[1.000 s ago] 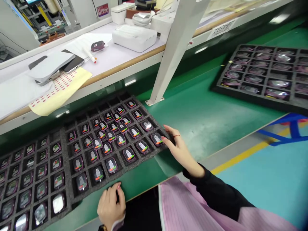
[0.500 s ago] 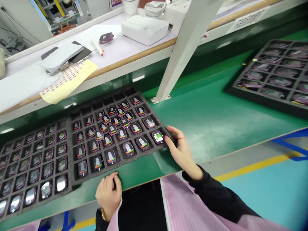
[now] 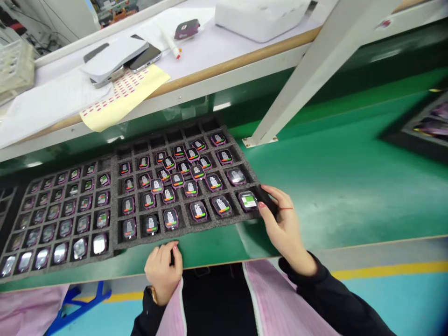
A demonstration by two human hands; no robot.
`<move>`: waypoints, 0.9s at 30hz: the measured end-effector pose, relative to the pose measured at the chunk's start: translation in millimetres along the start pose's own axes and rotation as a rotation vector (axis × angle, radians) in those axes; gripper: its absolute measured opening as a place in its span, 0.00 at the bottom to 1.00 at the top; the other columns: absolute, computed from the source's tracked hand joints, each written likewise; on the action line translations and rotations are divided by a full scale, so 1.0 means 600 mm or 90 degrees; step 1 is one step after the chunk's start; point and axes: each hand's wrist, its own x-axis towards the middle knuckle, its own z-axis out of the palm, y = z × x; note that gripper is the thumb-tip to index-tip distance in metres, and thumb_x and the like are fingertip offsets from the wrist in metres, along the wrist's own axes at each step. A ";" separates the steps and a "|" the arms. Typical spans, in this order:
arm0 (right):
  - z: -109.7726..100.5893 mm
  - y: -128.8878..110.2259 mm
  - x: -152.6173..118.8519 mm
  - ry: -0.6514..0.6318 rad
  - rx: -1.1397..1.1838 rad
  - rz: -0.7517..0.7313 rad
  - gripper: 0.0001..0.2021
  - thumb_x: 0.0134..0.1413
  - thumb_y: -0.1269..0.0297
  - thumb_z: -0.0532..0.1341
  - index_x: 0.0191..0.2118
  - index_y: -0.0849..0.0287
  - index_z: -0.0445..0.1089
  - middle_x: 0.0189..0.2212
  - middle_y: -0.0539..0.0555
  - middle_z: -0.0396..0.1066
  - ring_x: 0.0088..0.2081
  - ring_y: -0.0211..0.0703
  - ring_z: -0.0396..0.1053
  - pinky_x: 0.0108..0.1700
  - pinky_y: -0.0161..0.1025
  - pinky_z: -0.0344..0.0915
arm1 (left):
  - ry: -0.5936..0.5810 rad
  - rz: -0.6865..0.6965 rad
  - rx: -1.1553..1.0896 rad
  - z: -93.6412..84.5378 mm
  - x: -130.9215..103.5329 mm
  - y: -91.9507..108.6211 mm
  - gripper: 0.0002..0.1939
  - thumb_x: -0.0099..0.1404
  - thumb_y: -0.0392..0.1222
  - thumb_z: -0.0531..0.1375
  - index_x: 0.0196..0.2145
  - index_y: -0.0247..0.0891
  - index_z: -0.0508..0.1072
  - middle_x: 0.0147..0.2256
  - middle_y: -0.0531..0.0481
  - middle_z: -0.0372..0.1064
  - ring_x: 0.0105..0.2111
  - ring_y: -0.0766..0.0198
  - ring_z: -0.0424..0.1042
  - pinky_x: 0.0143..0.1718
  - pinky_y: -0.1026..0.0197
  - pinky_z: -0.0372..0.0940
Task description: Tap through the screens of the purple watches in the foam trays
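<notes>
A dark grey foam tray (image 3: 206,226) full of purple-rimmed watches lies on the green bench, some watches resting on top of others. My right hand (image 3: 283,224) grips the tray's right end, thumb beside a watch with a green and white screen (image 3: 249,200). Near the front edge of the bench, my left hand (image 3: 164,269) rests with its fingers curled below the tray; whether it holds anything is hidden. A second tray (image 3: 112,205) of watches adjoins on the left.
Above the bench runs a shelf (image 3: 196,77) with phones, a yellow sticker sheet (image 3: 122,100), a pen and a white box (image 3: 259,18). A slanted white post (image 3: 301,84) stands behind the tray. Another tray (image 3: 420,130) sits far right.
The view has shifted left, so the far-right tray is now mostly out of frame. Both hands keep nearly the same places relative to the near tray.
</notes>
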 end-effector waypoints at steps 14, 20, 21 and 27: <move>-0.001 -0.004 0.001 -0.001 -0.035 -0.022 0.19 0.68 0.58 0.61 0.60 0.55 0.68 0.55 0.63 0.67 0.57 0.62 0.65 0.58 0.67 0.61 | 0.003 -0.019 -0.005 -0.003 0.002 0.005 0.07 0.67 0.29 0.59 0.39 0.38 0.75 0.26 0.53 0.72 0.25 0.63 0.66 0.29 0.60 0.58; 0.005 -0.017 0.000 0.023 -0.066 -0.053 0.18 0.67 0.61 0.61 0.59 0.57 0.69 0.55 0.62 0.68 0.56 0.60 0.67 0.59 0.63 0.63 | -0.005 -0.008 -0.018 -0.003 0.001 0.002 0.08 0.67 0.29 0.59 0.40 0.38 0.75 0.26 0.53 0.72 0.25 0.63 0.66 0.30 0.60 0.58; 0.008 -0.023 -0.001 0.028 -0.073 -0.075 0.17 0.67 0.63 0.61 0.59 0.57 0.70 0.55 0.62 0.69 0.57 0.60 0.67 0.59 0.62 0.63 | -0.005 -0.005 -0.019 -0.002 0.001 0.001 0.08 0.68 0.29 0.59 0.40 0.38 0.75 0.26 0.53 0.72 0.25 0.63 0.66 0.30 0.60 0.58; 0.023 -0.060 -0.006 -0.036 -0.054 -0.244 0.18 0.66 0.74 0.58 0.57 0.55 0.72 0.47 0.57 0.77 0.54 0.55 0.71 0.65 0.64 0.57 | -0.008 0.002 -0.016 0.000 -0.001 -0.004 0.08 0.68 0.30 0.59 0.40 0.38 0.75 0.26 0.53 0.72 0.24 0.62 0.65 0.29 0.59 0.56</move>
